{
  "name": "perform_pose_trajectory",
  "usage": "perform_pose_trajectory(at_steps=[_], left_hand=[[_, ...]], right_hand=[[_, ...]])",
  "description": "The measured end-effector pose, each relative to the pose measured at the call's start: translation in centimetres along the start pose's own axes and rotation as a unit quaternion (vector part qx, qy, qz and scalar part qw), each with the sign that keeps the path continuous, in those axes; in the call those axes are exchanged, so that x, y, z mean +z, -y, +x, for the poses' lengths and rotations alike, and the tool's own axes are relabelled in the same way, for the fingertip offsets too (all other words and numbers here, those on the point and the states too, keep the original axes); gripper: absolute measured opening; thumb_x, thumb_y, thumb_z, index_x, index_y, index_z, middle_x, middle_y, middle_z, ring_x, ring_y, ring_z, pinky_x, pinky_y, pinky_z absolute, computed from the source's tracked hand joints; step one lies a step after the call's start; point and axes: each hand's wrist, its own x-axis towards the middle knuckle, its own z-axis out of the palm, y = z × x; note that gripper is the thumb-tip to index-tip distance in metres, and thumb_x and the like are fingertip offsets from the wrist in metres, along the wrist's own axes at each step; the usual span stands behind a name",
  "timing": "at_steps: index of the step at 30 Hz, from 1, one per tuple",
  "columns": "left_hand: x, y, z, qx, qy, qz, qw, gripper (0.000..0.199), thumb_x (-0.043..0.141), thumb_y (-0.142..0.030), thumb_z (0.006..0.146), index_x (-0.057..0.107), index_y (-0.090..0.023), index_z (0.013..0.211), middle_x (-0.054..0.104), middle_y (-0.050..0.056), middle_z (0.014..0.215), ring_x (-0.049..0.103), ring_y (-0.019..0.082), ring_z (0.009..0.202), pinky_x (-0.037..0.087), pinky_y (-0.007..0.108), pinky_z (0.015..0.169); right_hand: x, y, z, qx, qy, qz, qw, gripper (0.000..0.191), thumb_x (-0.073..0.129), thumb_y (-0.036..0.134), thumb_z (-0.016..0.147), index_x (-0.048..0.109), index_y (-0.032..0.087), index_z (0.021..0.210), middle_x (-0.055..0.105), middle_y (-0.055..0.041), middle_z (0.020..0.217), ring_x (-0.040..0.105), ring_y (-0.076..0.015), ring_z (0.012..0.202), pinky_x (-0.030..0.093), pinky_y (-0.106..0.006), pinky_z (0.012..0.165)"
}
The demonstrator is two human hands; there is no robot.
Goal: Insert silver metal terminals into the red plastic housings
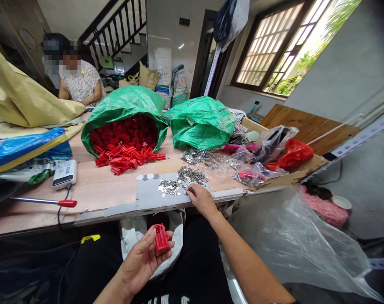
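My left hand [150,250] is closed around a small red plastic battery case [161,237], held above my lap with its open side turned up. A bit of metal shows at the case's far end. At the table's front edge my right hand [202,200] pinches a small metal piece [188,188], mostly hidden by the fingertips. Just left of those fingers lies a pile of shiny flat metal pieces [169,187]. Behind them is a darker pile of small metal parts [192,174].
Red plastic cases [125,143] spill from a green sack [128,99]. Another green sack [201,122] stands beside it. Further items are a white power bank [64,174], a red-handled tool [67,203], a cardboard box [293,175] with plastic bags and a seated person [81,80] across the table.
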Motion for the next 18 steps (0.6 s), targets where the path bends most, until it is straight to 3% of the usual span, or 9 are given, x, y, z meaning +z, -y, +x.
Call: perform_pose_trajectory(at_steps=[4, 10, 15, 18], left_hand=[[0.3, -0.3, 0.0, 0.02, 0.011, 0.002, 1.0, 0.022, 0.065, -0.023, 0.081, 0.059, -0.014, 0.1, 0.073, 0.012, 0.095, 0.071, 0.024, 0.084, 0.054, 0.037, 0.079], [1.5, -1.8, 0.0, 0.12, 0.023, 0.053, 0.991, 0.034, 0.075, -0.02, 0.07, 0.061, -0.019, 0.101, 0.07, 0.01, 0.109, 0.069, 0.023, 0.092, 0.052, 0.035, 0.082], [1.9, -2.7, 0.1, 0.254, 0.014, 0.158, 0.954, 0.035, 0.078, -0.016, 0.065, 0.062, -0.017, 0.097, 0.071, 0.008, 0.107, 0.067, 0.018, 0.092, 0.049, 0.028, 0.085], [2.1, -2.8, -0.2, 0.321, -0.004, 0.214, 0.923, 0.032, 0.077, -0.016, 0.066, 0.061, -0.019, 0.094, 0.071, 0.007, 0.108, 0.066, 0.019, 0.096, 0.048, 0.03, 0.088]], right_hand=[[-0.6, -0.2, -0.4, -0.008, 0.002, 0.037, 0.999, 0.01, 0.05, 0.019, 0.083, 0.059, 0.022, 0.087, 0.065, -0.0021, 0.083, 0.058, -0.0156, 0.076, 0.039, -0.024, 0.067], [-1.5, 0.5, -1.3, 0.0, 0.009, 0.111, 0.994, 0.01, 0.049, 0.025, 0.082, 0.058, 0.022, 0.086, 0.064, -0.0008, 0.078, 0.058, -0.0161, 0.07, 0.04, -0.026, 0.065], [-2.0, 3.7, -2.9, -0.012, 0.015, 0.249, 0.968, 0.014, 0.052, 0.034, 0.084, 0.056, 0.02, 0.083, 0.059, -0.0004, 0.077, 0.055, -0.0144, 0.071, 0.042, -0.024, 0.067], [-2.7, 6.4, -4.1, -0.031, 0.043, 0.273, 0.961, 0.014, 0.054, 0.034, 0.085, 0.056, 0.02, 0.083, 0.056, 0.0013, 0.072, 0.051, -0.0121, 0.066, 0.04, -0.022, 0.062]])
